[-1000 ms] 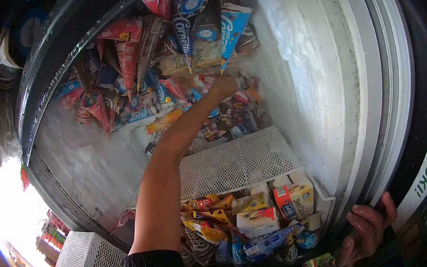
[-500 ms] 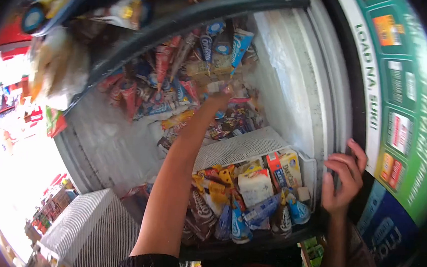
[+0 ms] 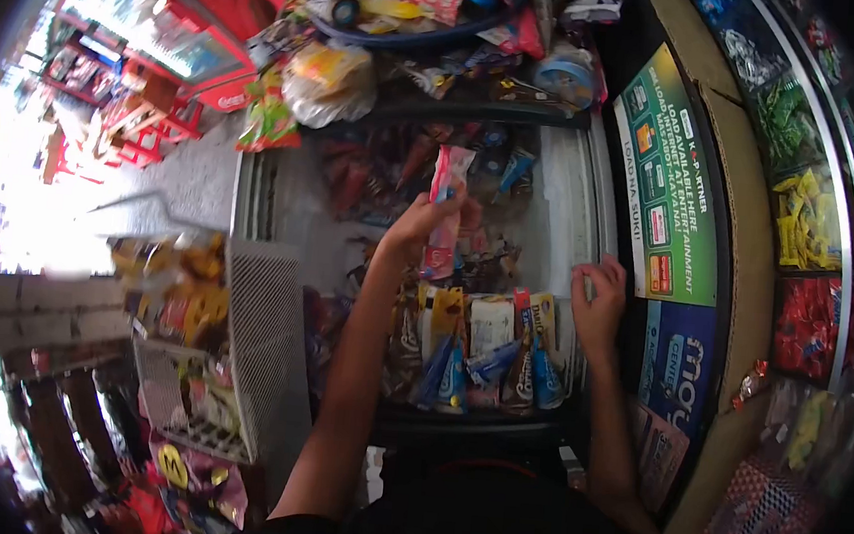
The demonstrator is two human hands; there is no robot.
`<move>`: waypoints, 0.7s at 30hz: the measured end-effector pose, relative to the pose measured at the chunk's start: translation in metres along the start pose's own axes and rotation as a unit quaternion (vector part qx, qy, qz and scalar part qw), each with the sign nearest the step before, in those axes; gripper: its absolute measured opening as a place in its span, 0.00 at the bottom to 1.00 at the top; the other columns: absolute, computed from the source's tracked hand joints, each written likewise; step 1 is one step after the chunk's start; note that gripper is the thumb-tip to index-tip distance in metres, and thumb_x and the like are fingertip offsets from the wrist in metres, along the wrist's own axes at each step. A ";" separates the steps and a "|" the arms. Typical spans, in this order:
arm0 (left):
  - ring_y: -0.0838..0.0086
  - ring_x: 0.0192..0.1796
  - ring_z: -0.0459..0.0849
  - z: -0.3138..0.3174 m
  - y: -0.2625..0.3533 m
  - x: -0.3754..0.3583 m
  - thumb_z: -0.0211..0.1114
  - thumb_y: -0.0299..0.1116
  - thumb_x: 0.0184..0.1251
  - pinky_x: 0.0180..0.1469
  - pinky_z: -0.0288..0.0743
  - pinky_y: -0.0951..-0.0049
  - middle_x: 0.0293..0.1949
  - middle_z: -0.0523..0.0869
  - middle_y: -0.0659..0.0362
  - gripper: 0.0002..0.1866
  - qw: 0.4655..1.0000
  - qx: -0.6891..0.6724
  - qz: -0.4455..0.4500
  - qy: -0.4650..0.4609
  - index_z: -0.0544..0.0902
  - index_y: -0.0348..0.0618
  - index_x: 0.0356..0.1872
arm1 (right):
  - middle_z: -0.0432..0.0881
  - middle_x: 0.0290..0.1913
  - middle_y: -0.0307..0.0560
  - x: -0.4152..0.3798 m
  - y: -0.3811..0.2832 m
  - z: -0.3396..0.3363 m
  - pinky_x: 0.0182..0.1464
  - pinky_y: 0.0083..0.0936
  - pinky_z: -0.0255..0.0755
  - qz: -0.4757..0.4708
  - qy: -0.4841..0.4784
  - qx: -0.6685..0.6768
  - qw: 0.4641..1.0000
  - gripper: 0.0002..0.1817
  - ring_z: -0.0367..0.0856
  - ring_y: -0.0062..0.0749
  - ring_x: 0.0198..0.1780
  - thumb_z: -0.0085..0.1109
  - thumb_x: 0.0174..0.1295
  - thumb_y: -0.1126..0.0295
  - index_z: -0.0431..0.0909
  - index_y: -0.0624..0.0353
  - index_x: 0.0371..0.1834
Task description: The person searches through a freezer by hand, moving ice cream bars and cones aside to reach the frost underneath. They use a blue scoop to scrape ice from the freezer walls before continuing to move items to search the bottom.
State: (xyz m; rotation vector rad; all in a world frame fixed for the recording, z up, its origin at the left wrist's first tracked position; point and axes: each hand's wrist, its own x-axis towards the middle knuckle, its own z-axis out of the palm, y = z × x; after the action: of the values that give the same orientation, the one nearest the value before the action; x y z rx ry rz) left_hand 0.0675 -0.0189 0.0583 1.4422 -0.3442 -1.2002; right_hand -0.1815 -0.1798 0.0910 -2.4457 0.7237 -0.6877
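My left hand [image 3: 431, 215] is closed around a pink-and-white wrapped ice cream [image 3: 439, 256], held above the inside of a chest freezer. The pack sticks out on both sides of the fingers. My right hand [image 3: 600, 299] lies on the freezer's right rim [image 3: 592, 220], fingers apart and holding nothing. Below the left hand, a wire basket holds ice cream cones [image 3: 454, 373] and a white ice cream pack [image 3: 492, 324]. Deeper in the freezer, more wrapped ice creams [image 3: 359, 176] lie in a jumble, partly blurred behind the arm.
On the freezer's far end sits a dark blue tray [image 3: 365, 37] of packets beside a plastic bag [image 3: 326, 83]. A white perforated rack [image 3: 260, 344] stands left. To the right are a green sign [image 3: 669, 186] and hanging snack packs [image 3: 807, 222].
My left hand has come up from among the ice creams and now holds the pink pack. My right hand stays at the rim. The head view has turned and widened.
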 end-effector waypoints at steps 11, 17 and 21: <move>0.68 0.45 0.80 0.034 0.014 -0.152 0.60 0.43 0.65 0.50 0.75 0.68 0.46 0.81 0.52 0.20 0.896 -0.405 0.172 0.065 0.75 0.37 0.49 | 0.79 0.43 0.43 -0.034 -0.142 0.033 0.41 0.25 0.77 0.145 -0.439 0.504 0.729 0.20 0.78 0.25 0.43 0.58 0.61 0.69 0.69 0.62 0.55; 0.75 0.37 0.82 0.039 -0.012 -0.219 0.66 0.35 0.60 0.44 0.75 0.73 0.37 0.82 0.59 0.15 0.874 -0.300 0.241 0.297 0.77 0.36 0.43 | 0.80 0.40 0.37 -0.044 -0.152 0.037 0.40 0.16 0.71 0.157 -0.426 0.567 0.687 0.14 0.78 0.17 0.38 0.62 0.58 0.71 0.74 0.61 0.46; 0.76 0.35 0.82 0.042 -0.028 -0.246 0.67 0.33 0.58 0.41 0.75 0.74 0.36 0.83 0.59 0.13 0.876 -0.291 0.211 0.323 0.80 0.36 0.40 | 0.80 0.37 0.34 -0.046 -0.161 0.027 0.35 0.13 0.67 0.093 -0.499 0.463 0.727 0.14 0.75 0.14 0.34 0.63 0.57 0.69 0.74 0.58 0.45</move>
State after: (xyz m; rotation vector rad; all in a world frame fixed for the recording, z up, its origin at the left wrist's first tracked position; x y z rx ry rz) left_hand -0.0832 0.1566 0.1565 1.0693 0.1622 -0.3615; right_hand -0.1427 -0.0252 0.1488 -1.3946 0.0788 0.3591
